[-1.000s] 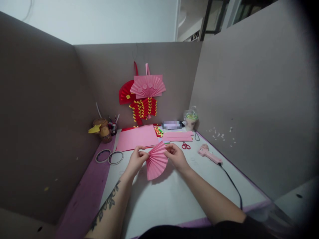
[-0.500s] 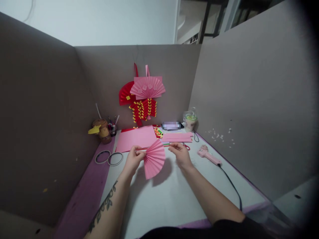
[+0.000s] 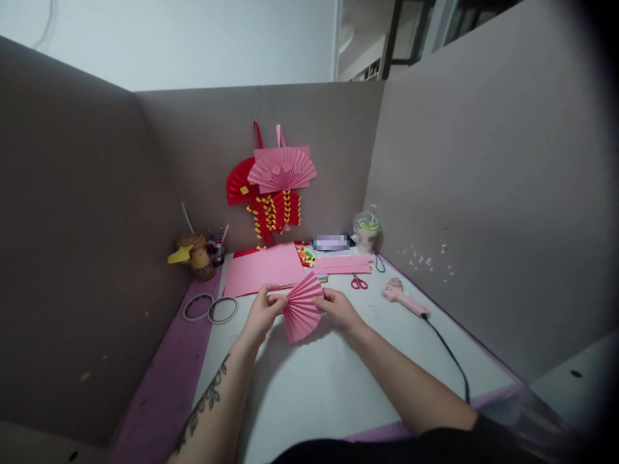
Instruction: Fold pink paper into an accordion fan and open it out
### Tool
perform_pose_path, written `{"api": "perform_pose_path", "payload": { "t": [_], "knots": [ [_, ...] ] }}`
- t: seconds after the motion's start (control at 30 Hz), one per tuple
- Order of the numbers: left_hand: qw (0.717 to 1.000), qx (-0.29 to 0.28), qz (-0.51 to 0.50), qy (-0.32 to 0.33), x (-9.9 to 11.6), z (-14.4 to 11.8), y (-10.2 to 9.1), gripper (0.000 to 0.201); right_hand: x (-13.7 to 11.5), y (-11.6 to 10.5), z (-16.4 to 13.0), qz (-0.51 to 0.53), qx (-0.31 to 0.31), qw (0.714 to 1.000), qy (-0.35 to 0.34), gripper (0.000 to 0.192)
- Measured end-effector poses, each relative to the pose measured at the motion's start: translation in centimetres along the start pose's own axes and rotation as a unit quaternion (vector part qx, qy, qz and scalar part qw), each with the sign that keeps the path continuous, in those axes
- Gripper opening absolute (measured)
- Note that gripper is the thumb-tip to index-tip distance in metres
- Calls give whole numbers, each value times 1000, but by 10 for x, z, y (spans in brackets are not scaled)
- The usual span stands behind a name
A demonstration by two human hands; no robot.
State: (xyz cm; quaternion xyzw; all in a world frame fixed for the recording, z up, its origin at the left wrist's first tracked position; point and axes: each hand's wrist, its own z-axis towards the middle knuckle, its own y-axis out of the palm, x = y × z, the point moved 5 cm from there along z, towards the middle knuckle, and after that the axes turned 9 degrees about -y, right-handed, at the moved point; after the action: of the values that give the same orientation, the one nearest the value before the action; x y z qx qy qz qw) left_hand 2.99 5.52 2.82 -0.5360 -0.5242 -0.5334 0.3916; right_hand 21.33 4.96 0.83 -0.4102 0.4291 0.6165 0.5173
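A pink pleated paper fan (image 3: 302, 309) is held just above the white table top (image 3: 314, 386), spread open with its pleats pointing down. My left hand (image 3: 264, 314) pinches the fan's narrow end at its left. My right hand (image 3: 338, 309) grips the fan's right edge. Both hands sit close together over the middle of the table.
Pink paper sheets (image 3: 264, 267) and strips (image 3: 345, 264) lie behind the hands, with red scissors (image 3: 358, 282). A pink glue gun (image 3: 401, 296) with a black cord lies right. Two tape rings (image 3: 210, 308) lie left. Paper fans (image 3: 278, 177) hang on the back partition.
My right hand, which had let go and lifted off half a second ago, has come back onto the fan's right edge. The fan sits slightly lower and is less spread.
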Motion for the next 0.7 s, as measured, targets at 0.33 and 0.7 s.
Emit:
{"api": "perform_pose_path", "payload": {
  "t": [0.33, 0.7],
  "knots": [
    [1000, 14, 26, 8, 3, -1, -2, 44, -10, -15, 5, 47, 56, 997, -8, 33],
    [990, -78, 107, 54, -11, 0, 10, 37, -8, 2, -9, 44, 42, 998, -4, 76]
  ]
}}
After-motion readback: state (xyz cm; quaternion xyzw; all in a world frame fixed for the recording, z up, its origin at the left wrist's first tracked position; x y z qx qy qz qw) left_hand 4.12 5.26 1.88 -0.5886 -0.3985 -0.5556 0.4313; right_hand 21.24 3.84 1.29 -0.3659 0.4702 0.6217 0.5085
